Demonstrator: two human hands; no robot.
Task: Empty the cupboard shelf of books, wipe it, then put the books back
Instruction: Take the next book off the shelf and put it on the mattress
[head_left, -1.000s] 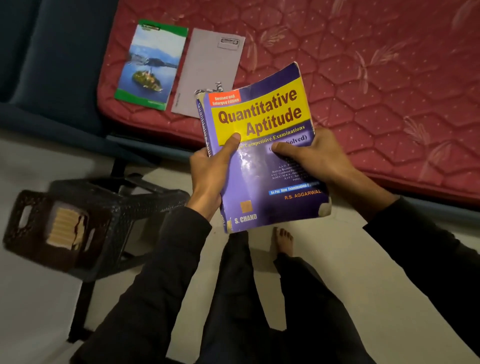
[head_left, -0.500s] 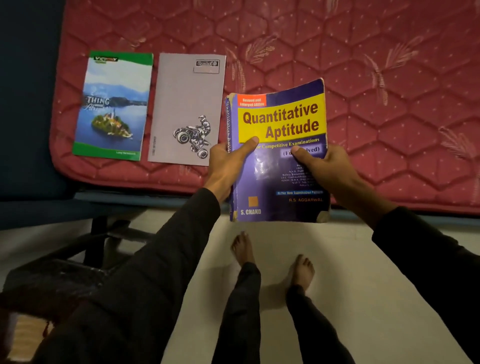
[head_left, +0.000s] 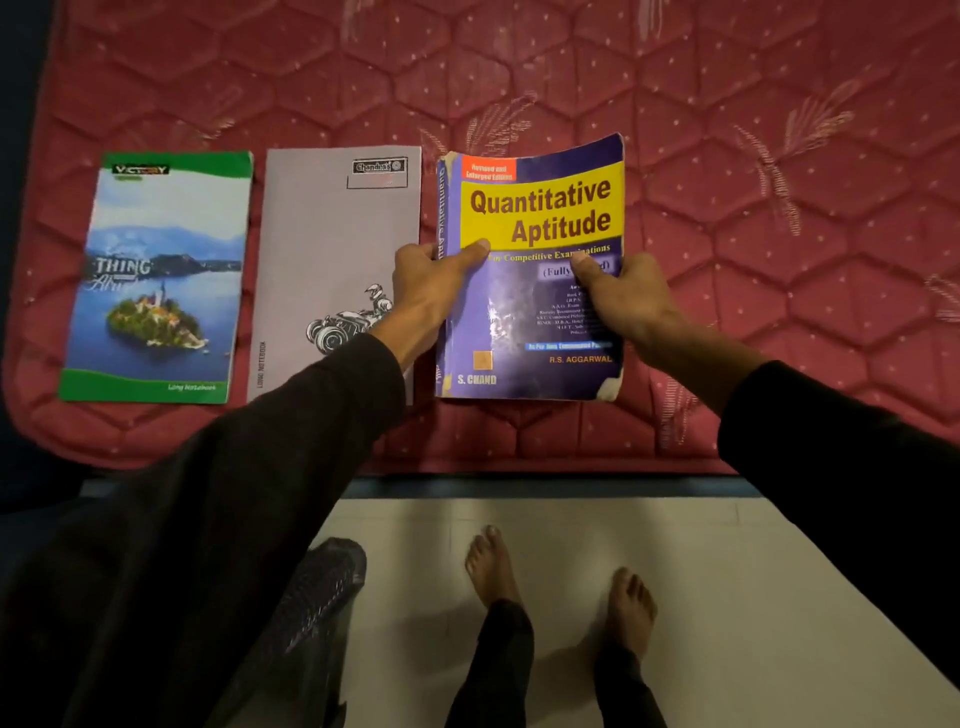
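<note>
Both thumbs press the cover of the thick purple book (head_left: 530, 270), the left hand (head_left: 431, 291) curled round its spine edge and the right hand (head_left: 623, 296) gripping its open edge, the volume low over or just on the red mattress (head_left: 727, 156). Beside it lie a grey notebook (head_left: 332, 249) and a green notebook (head_left: 156, 275) (so emptying seems underway). The cupboard is out of view; wiping and reshelving likely remain.

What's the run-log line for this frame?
phase: unloading | left hand + right hand: grip Quantitative Aptitude book | over: red mattress | beside: grey notebook
</note>
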